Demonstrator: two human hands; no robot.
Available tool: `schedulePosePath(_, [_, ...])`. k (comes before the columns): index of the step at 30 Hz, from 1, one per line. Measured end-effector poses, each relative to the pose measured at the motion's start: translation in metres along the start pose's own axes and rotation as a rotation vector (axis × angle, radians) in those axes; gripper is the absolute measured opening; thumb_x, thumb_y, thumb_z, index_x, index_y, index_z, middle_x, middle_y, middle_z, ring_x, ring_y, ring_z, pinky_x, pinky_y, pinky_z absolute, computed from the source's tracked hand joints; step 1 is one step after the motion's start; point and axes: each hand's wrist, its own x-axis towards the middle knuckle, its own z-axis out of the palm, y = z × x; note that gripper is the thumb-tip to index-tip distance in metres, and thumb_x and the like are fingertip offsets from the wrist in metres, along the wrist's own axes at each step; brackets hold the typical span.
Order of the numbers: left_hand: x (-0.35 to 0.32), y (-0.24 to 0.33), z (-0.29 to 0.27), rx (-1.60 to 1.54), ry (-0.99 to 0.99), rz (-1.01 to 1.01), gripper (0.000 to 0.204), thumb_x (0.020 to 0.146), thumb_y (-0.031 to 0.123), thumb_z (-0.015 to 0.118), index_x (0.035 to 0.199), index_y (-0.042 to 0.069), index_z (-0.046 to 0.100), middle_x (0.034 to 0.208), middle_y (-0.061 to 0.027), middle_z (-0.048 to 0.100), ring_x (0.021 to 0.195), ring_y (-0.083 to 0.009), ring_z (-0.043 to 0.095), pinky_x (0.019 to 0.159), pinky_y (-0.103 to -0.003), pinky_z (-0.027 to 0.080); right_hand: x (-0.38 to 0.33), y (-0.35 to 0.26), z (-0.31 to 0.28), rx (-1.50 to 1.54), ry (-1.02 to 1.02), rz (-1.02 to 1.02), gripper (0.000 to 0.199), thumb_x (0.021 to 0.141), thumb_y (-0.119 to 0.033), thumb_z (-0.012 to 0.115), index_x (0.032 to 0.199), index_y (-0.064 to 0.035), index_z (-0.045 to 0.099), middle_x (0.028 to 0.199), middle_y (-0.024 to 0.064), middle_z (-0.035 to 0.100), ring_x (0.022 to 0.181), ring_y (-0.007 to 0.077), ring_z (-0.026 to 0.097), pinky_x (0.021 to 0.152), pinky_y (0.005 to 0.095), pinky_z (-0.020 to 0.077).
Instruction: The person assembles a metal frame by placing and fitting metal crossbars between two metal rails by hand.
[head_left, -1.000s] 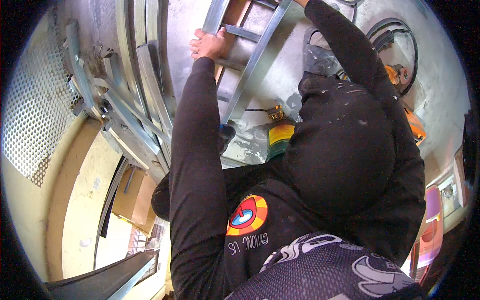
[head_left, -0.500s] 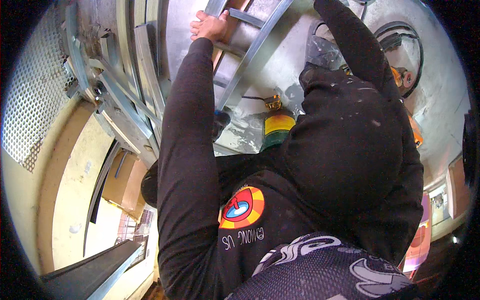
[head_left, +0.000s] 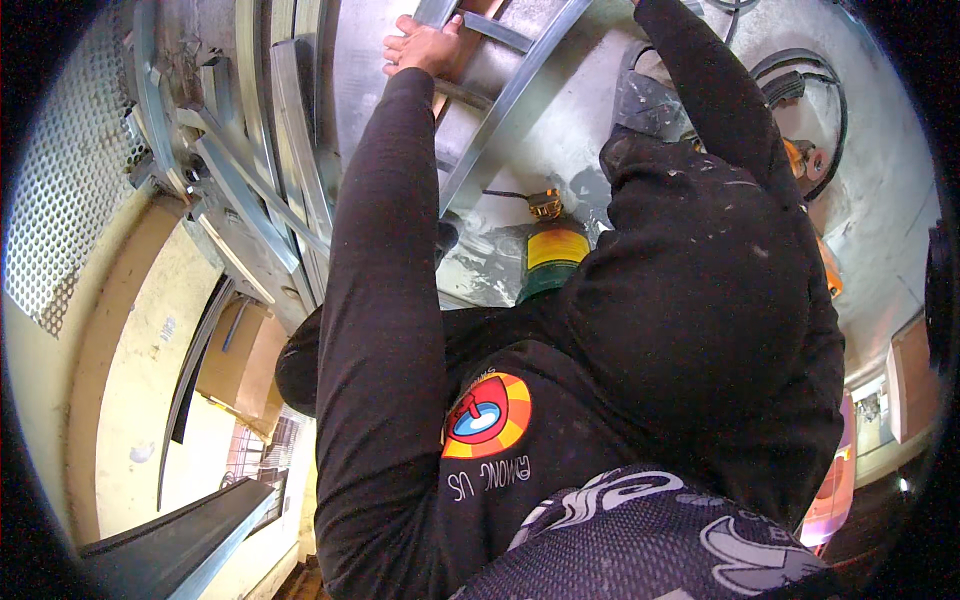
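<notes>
My left hand point(head_left: 422, 46) is near the top, closed over the left rail of a grey metal frame point(head_left: 515, 80), thumb on one side and fingers on the other. The frame has crossbars between its long rails and lies on a pale grey floor. A brown strip point(head_left: 468, 55) shows just right of the hand. My right arm point(head_left: 712, 75) in its black sleeve reaches up to the top edge. The right hand lies beyond that edge, and what it does is hidden.
Long metal tubes point(head_left: 292, 120) lie along the left, near a perforated sheet point(head_left: 65, 190). A yellow-and-green cylinder point(head_left: 555, 255) and a yellow-black tape measure point(head_left: 545, 204) are by my knee. Farther right are an orange power tool point(head_left: 797, 158) and a coiled black cable point(head_left: 838, 120).
The view has shifted slightly. My left hand appears a little higher and farther right, still on the same rail. Nothing else has visibly changed.
</notes>
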Motion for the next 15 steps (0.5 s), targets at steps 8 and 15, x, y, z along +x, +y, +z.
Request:
schedulePosePath(8, [0.034, -0.02, 0.011, 0.039, 0.095, 0.037, 0.114, 0.08, 0.08, 0.056, 0.148, -0.002, 0.017, 0.141, -0.038, 0.029, 0.135, -0.0528, 0.03, 0.108, -0.065, 0.027, 0.002, -0.017, -0.005, -0.017, 0.018, -0.031, 0.038, 0.079, -0.04, 0.076, 0.095, -0.0057, 0.073, 0.091, 0.0156, 0.073, 0.083, 0.0299, 0.071, 0.072, 0.0401, 0.0536])
schedulePosePath(15, [0.02, -0.005, 0.014, 0.13, 0.035, 0.009, 0.095, 0.091, 0.069, 0.049, 0.153, 0.003, 0.023, 0.148, -0.0316, 0.038, 0.135, -0.0527, 0.037, 0.11, -0.062, 0.03, -0.003, -0.016, -0.006, -0.017, -0.015, 0.032, 0.037, 0.08, -0.038, 0.075, 0.096, -0.0051, 0.072, 0.089, 0.0158, 0.073, 0.08, 0.0303, 0.071, 0.07, 0.0397, 0.054])
